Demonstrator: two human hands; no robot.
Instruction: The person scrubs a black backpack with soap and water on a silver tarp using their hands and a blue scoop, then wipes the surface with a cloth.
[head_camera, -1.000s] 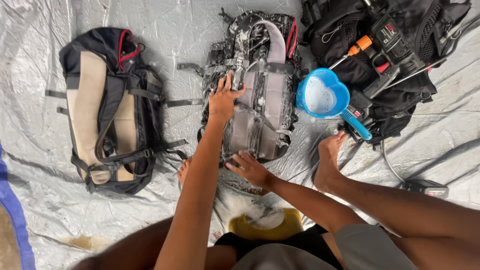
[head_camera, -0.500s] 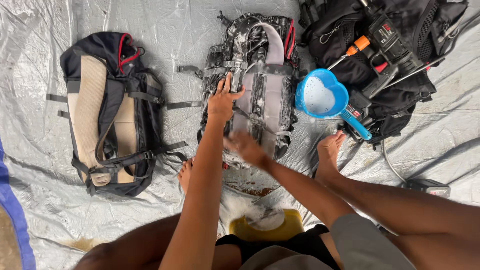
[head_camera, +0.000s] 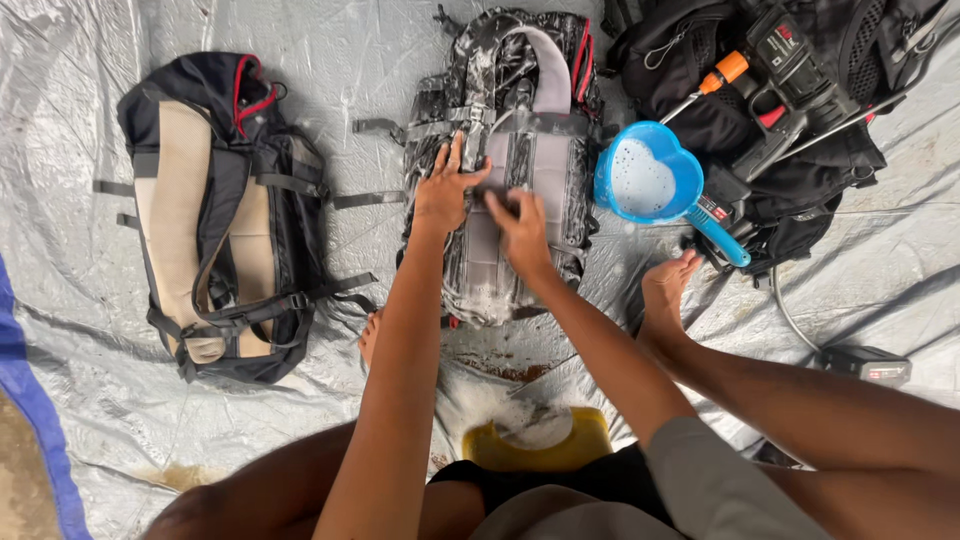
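A grey and black backpack (head_camera: 540, 130), wet and soapy, lies flat on a silver tarp (head_camera: 380, 60) in front of me. My left hand (head_camera: 445, 190) presses flat on its left side with the fingers spread. My right hand (head_camera: 522, 232) rests on the middle of the pack, fingers curled over something small and dark that I cannot make out. A blue heart-shaped scoop (head_camera: 645, 180) with foamy water sits just right of the pack.
A second backpack (head_camera: 225, 215), black and tan, lies to the left. A pile of black gear (head_camera: 780, 90) with an orange-tipped tool fills the top right. My bare foot (head_camera: 668, 290) rests by the scoop's handle. A yellow foamy object (head_camera: 540, 445) sits between my legs, a small black box (head_camera: 868, 362) at right.
My right hand has slid up the soapy backpack from its lower edge to the middle, close to my left hand. The left hand has stayed in place.
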